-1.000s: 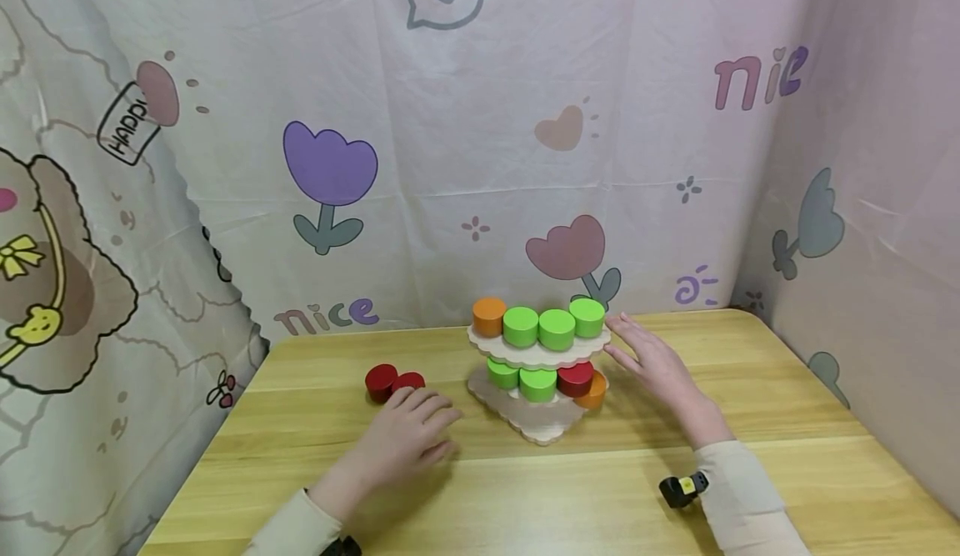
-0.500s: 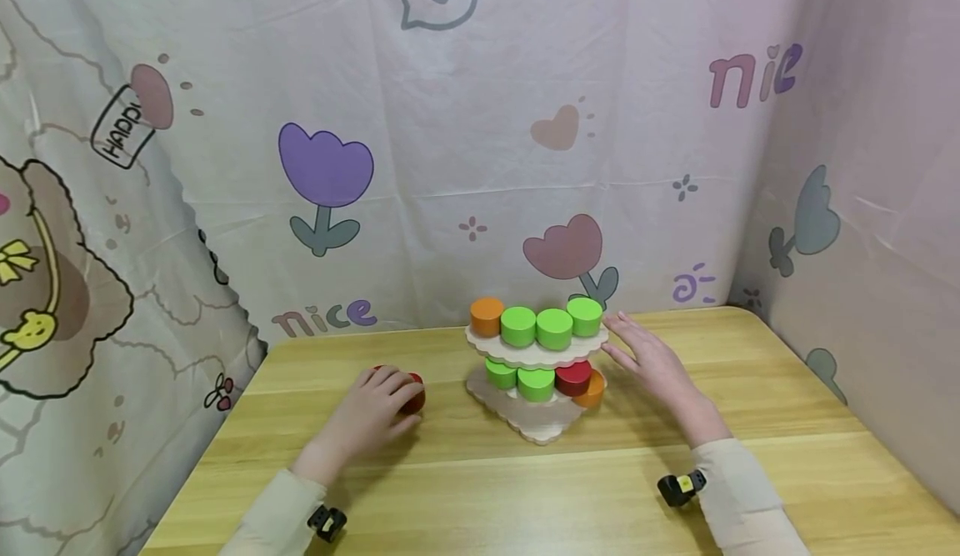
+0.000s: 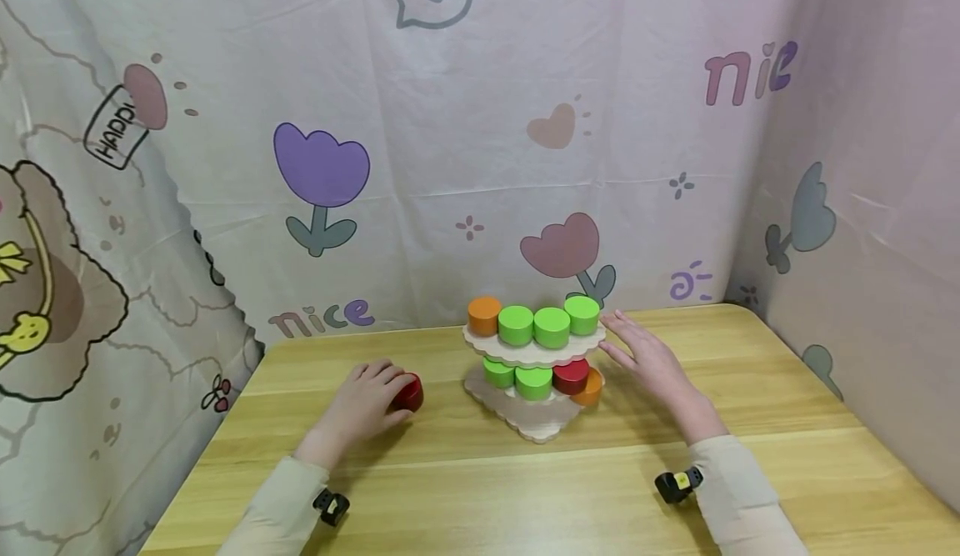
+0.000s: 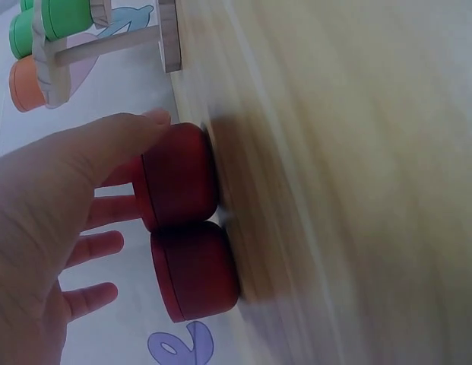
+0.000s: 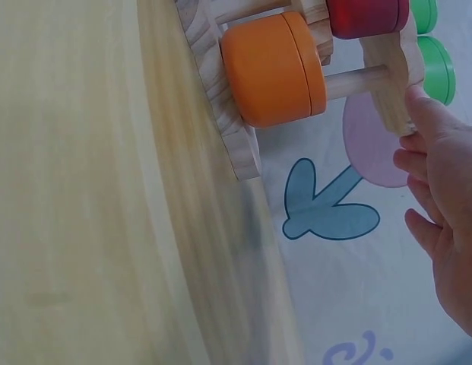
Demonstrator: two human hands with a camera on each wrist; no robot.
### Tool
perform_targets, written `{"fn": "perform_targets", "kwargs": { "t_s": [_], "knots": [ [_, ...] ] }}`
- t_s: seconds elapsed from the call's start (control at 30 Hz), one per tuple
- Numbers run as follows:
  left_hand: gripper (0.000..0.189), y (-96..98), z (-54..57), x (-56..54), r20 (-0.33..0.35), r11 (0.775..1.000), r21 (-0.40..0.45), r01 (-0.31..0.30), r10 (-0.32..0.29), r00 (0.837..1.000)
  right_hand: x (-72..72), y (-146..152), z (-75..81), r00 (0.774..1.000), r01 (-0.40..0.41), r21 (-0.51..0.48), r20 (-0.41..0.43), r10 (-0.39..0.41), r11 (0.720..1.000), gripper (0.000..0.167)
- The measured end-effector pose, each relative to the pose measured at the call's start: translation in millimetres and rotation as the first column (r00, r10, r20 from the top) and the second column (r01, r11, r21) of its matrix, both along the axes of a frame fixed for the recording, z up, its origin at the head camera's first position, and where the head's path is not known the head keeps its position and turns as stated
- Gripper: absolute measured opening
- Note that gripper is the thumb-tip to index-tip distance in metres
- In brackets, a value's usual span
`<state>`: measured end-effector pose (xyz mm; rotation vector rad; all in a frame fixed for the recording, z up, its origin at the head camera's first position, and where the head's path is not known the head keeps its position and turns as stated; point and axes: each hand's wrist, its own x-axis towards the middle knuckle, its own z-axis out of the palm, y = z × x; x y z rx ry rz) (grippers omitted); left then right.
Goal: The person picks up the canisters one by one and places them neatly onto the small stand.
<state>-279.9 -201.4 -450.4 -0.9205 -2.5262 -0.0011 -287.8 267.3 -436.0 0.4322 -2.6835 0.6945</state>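
Two red round blocks (image 4: 194,270) stand side by side on the wooden table. My left hand (image 3: 360,402) is at the red block nearer the stand (image 3: 408,393), with the thumb on one side and fingers reaching behind it; the ring and little fingers stick out past it. The other red block is covered by this hand in the head view. A tiered wooden stand (image 3: 540,427) with scalloped boards holds green blocks (image 3: 552,328), orange blocks (image 3: 484,316) and a red block (image 3: 571,377). My right hand (image 3: 652,364), fingers mostly extended, touches the right end of its top board.
The table (image 3: 480,498) has its far edge against a printed cloth (image 3: 450,122) that hangs behind and on both sides. A small black camera (image 3: 678,483) sits at the right wrist, another camera (image 3: 331,506) at the left.
My left hand has moved left from in front of the red blocks and come down onto them, its thumb and fingers now around one. My right hand has stayed at the stand.
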Motion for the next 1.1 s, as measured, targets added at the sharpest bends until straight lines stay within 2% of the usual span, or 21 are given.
{"fn": "perform_targets", "kwargs": {
  "t_s": [0.23, 0.47, 0.8, 1.1],
  "knots": [
    [0.048, -0.6, 1.6, -2.3, 0.016, 1.000, -0.010, -0.021, 0.021, 1.000, -0.6, 0, 0.5, 1.000, -0.003, -0.008, -0.003, 0.003, 1.000, 0.057],
    [0.044, 0.1, 1.2, -2.8, 0.063, 0.999, 0.012, -0.043, 0.042, 0.997, -0.4, -1, 0.8, 1.000, -0.005, -0.007, 0.004, 0.005, 1.000, 0.056],
    [0.041, 3.9, -0.9, -4.9, 0.054, 1.000, 0.024, -0.015, 0.014, 0.998, 0.3, -1, 1.0, 1.000, -0.002, -0.002, -0.004, 0.002, 1.000, 0.056],
    [0.044, 12.2, 2.4, 0.4, 0.029, 1.000, 0.025, 0.013, -0.014, 0.999, -1.0, 0, -0.5, 1.000, -0.006, -0.003, -0.018, 0.006, 1.000, 0.056]
  ]
}}
